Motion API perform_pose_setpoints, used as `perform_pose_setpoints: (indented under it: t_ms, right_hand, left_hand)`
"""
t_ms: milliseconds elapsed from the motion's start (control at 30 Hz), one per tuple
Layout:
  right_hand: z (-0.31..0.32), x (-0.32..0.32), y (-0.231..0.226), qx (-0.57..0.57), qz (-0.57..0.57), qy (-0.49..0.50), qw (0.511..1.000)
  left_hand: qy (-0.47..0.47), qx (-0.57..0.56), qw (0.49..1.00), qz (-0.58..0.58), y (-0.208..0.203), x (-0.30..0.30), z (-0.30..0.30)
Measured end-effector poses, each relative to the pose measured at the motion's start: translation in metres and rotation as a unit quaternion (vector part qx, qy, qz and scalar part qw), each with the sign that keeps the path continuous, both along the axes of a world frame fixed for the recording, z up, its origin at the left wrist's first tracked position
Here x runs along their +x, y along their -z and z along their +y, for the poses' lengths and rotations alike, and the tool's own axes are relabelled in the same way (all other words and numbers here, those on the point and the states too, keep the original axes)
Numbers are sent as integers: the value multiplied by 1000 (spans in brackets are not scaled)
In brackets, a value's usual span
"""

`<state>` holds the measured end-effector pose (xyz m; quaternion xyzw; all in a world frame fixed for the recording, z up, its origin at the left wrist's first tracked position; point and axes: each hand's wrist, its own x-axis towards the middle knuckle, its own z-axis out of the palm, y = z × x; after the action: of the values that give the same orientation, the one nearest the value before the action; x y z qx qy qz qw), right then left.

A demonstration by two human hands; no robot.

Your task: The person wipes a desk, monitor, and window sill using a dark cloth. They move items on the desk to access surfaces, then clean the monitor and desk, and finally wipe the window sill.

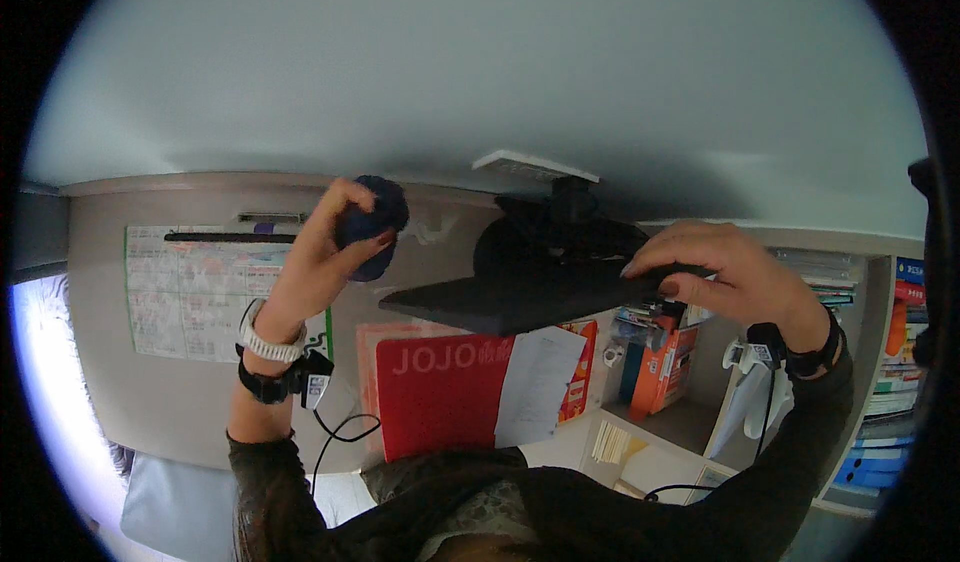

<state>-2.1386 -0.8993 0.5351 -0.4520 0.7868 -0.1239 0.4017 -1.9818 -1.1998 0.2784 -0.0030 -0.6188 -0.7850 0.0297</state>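
Pale wall and ceiling fill the upper view, with a shelf unit of books and folders [890, 382] below the right hand. Left hand [320, 257] is closed around a dark blue soft cloth [375, 224], bunched up just left of the black monitor [530, 287]. Right hand [725, 277] grips the monitor's right edge, fingers curled over it. That cloth looks light and squashy; the monitor seems stiff and fragile, best held by its frame.
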Motion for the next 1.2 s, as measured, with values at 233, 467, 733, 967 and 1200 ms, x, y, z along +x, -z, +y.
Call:
perform_pose_setpoints:
  t_ms: [233,467,733,967,1200]
  right_hand:
    - [11,-2,10,-9,-13,9,1000]
    - [18,-5,21,-44,-35,25,998]
    - [22,-9,26,-50,-46,31,997]
    - [21,-11,27,-40,-54,28,997]
    - [23,-12,30,-45,-62,25,997]
  left_hand:
    - [146,53,988,-26,3,-64,40]
    - [216,-132,956,147,4,-106,56]
    - [105,-434,764,466,4,-118,70]
    - [-3,-699,517,494,9,-130,73]
    - [-41,-784,363,502,29,-133,84]
